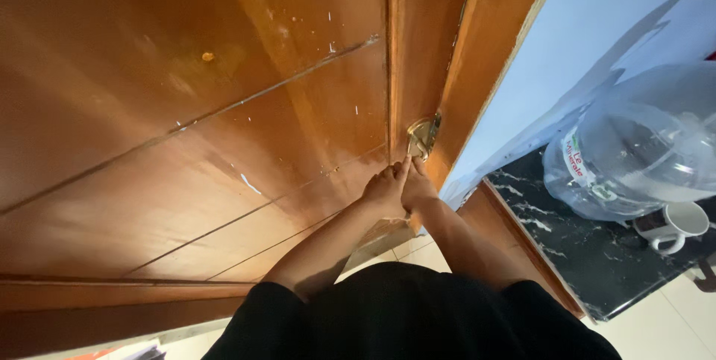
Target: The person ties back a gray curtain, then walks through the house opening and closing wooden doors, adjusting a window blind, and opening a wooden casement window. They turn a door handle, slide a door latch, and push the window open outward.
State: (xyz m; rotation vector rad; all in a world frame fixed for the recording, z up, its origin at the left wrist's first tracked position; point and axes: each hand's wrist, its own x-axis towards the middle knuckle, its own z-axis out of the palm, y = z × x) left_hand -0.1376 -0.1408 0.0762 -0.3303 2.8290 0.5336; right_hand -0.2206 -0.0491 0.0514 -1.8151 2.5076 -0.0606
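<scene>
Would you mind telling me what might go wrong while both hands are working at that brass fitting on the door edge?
The left hand and right hand crowd the brass latch right at the gap between the wooden door and its frame, so fingertips might get pinched if the door shifts. The large water bottle and white mug sit close on the right; an elbow might knock them.
</scene>
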